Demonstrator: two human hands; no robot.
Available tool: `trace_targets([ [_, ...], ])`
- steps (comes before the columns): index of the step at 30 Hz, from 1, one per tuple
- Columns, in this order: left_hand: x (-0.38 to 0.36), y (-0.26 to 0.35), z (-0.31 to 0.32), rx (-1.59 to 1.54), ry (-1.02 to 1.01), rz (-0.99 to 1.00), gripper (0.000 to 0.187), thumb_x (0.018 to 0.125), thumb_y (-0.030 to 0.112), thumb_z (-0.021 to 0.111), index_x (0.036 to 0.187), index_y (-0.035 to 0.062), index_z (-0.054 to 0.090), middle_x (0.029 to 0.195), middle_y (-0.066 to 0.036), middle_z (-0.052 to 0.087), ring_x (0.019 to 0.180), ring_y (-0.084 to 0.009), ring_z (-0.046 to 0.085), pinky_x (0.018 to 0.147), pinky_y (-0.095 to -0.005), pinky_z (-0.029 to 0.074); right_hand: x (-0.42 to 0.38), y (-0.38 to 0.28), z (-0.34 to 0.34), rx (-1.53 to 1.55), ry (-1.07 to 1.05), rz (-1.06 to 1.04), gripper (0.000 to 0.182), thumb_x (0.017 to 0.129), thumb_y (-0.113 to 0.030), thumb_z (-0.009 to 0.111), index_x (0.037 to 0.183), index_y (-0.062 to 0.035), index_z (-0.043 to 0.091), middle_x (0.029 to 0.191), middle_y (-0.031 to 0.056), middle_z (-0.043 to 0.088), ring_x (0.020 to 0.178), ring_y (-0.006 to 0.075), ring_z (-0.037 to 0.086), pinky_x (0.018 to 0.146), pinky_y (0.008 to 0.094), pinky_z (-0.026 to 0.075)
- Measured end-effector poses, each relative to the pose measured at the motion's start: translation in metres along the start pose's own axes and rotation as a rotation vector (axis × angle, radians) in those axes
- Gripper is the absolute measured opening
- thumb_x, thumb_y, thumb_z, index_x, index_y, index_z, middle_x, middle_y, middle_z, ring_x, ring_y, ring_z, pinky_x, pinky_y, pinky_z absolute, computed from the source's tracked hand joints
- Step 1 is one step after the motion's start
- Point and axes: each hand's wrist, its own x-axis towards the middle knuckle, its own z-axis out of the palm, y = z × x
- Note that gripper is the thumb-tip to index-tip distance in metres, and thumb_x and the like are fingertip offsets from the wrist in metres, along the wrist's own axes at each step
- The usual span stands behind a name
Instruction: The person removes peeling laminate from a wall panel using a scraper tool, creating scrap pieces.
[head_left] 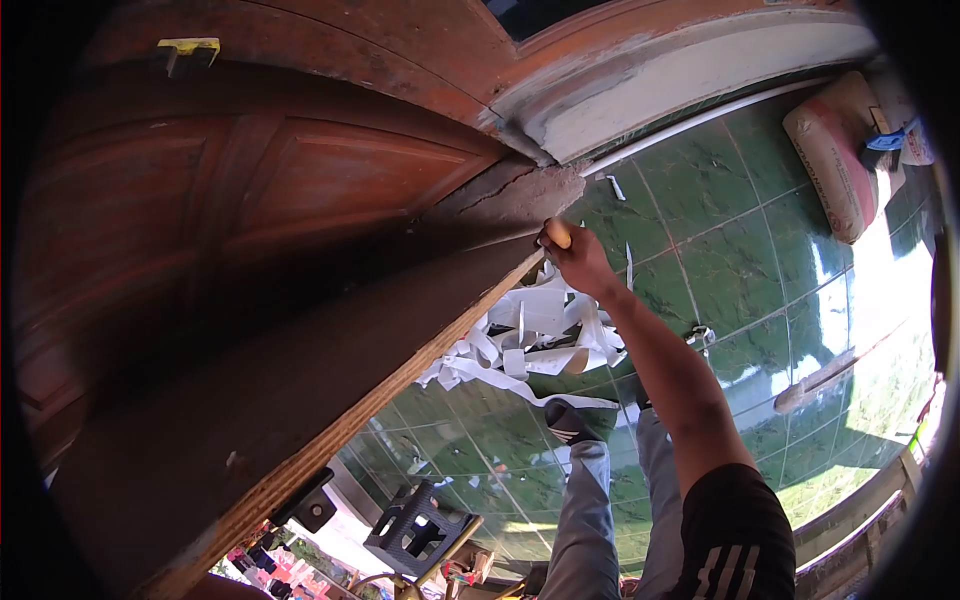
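A large dark-faced board [290, 370] with a layered, plywood-like edge runs from the lower left towards the middle. At its far end, my right hand [572, 262] is closed around a tool with an orange handle [558, 234]. The tool's working end is hidden by the hand and board, so its kind does not show. White strips of scrap [540, 310] lie heaped on the floor below that hand. My left hand is out of sight; only a bit of skin shows at the bottom edge, beside the board.
A wooden panelled door [340, 180] stands behind the board. The green tiled floor [740, 190] holds a filled sack [835, 160] at upper right. A dark plastic stool [420, 530] is at the bottom. A yellow-and-black item [190, 48] rests at upper left. My feet stand near the scrap.
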Motion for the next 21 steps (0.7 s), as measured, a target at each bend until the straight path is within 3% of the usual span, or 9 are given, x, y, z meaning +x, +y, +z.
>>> trace_targets([
  [3, 0.001, -0.001, 0.002, -0.002, 0.000, -0.001, 0.027, 0.105, 0.028, 0.066, 0.101, 0.0020, 0.073, 0.088, -0.005, 0.072, 0.079, -0.0147, 0.063, 0.071, -0.0306, 0.051, 0.009, 0.015, 0.016, -0.061, 0.190, 0.020, 0.021, 0.100, -0.025, 0.070, 0.106, -0.0053, 0.070, 0.079, 0.0170, 0.070, 0.074, 0.0335, 0.071, 0.071, 0.0420, 0.053],
  [5, 0.003, -0.001, 0.003, -0.009, -0.001, -0.002, 0.027, 0.105, 0.028, 0.066, 0.101, 0.0019, 0.073, 0.088, -0.005, 0.072, 0.079, -0.0145, 0.063, 0.071, -0.0305, 0.050, 0.018, 0.043, 0.012, -0.226, 0.370, -0.009, 0.017, 0.097, -0.021, 0.069, 0.103, -0.0059, 0.073, 0.088, 0.0222, 0.074, 0.085, 0.0450, 0.071, 0.072, 0.0503, 0.054],
  [8, 0.003, -0.001, 0.004, -0.017, 0.000, -0.003, 0.028, 0.105, 0.028, 0.066, 0.101, 0.0017, 0.073, 0.088, -0.005, 0.072, 0.080, -0.0142, 0.063, 0.071, -0.0302, 0.050, 0.020, 0.092, -0.020, -0.431, 0.510, 0.169, 0.014, 0.087, -0.016, 0.070, 0.095, -0.0065, 0.077, 0.086, 0.0232, 0.073, 0.083, 0.0463, 0.071, 0.077, 0.0531, 0.056],
  [10, 0.002, -0.002, 0.005, -0.025, -0.001, -0.009, 0.028, 0.105, 0.028, 0.066, 0.101, 0.0016, 0.074, 0.088, -0.005, 0.072, 0.080, -0.0140, 0.063, 0.071, -0.0300, 0.050, 0.009, 0.133, -0.047, -0.451, 0.609, 0.354, 0.024, 0.088, -0.027, 0.070, 0.088, -0.0041, 0.076, 0.083, 0.0255, 0.072, 0.085, 0.0473, 0.071, 0.076, 0.0571, 0.055],
  [14, 0.002, -0.006, 0.003, -0.038, 0.001, -0.037, 0.028, 0.105, 0.028, 0.066, 0.100, 0.0014, 0.074, 0.088, -0.005, 0.072, 0.080, -0.0136, 0.063, 0.071, -0.0296, 0.050, -0.069, 0.157, -0.101, -0.585, 0.562, 0.458, 0.037, 0.093, -0.039, 0.066, 0.095, -0.0023, 0.075, 0.089, 0.0267, 0.073, 0.082, 0.0471, 0.071, 0.073, 0.0531, 0.057],
  [16, 0.006, -0.008, 0.000, -0.052, 0.004, -0.066, 0.028, 0.105, 0.028, 0.066, 0.100, 0.0013, 0.074, 0.087, -0.005, 0.072, 0.080, -0.0134, 0.063, 0.072, -0.0295, 0.050, -0.118, 0.192, -0.124, -0.581, 0.394, 0.580, 0.026, 0.089, -0.030, 0.071, 0.096, -0.0058, 0.077, 0.089, 0.0229, 0.076, 0.086, 0.0431, 0.074, 0.076, 0.0539, 0.058],
  [18, 0.009, -0.009, -0.004, -0.069, 0.001, -0.102, 0.028, 0.105, 0.028, 0.066, 0.100, 0.0012, 0.074, 0.087, -0.005, 0.072, 0.080, -0.0132, 0.063, 0.072, -0.0293, 0.050, -0.173, 0.207, -0.127, 0.014, 0.459, 0.545, 0.017, 0.089, -0.024, 0.071, 0.097, -0.0110, 0.079, 0.090, 0.0222, 0.076, 0.087, 0.0426, 0.074, 0.076, 0.0531, 0.058],
  [19, 0.010, -0.010, -0.008, -0.093, 0.008, -0.132, 0.028, 0.105, 0.028, 0.066, 0.100, 0.0011, 0.074, 0.087, -0.004, 0.072, 0.080, -0.0131, 0.063, 0.072, -0.0292, 0.049, -0.199, 0.179, -0.128, -0.386, 0.371, 0.514, 0.015, 0.090, -0.020, 0.069, 0.098, -0.0132, 0.080, 0.092, 0.0221, 0.076, 0.089, 0.0430, 0.074, 0.077, 0.0527, 0.058],
  [21, 0.008, -0.007, -0.007, -0.185, -0.001, -0.256, 0.029, 0.105, 0.028, 0.065, 0.100, 0.0010, 0.075, 0.087, -0.004, 0.072, 0.080, -0.0129, 0.063, 0.072, -0.0290, 0.049, -0.233, 0.117, -0.117, -0.496, 0.339, 0.599, 0.020, 0.089, -0.018, 0.065, 0.101, -0.0148, 0.080, 0.094, 0.0232, 0.076, 0.092, 0.0443, 0.074, 0.082, 0.0539, 0.057],
])
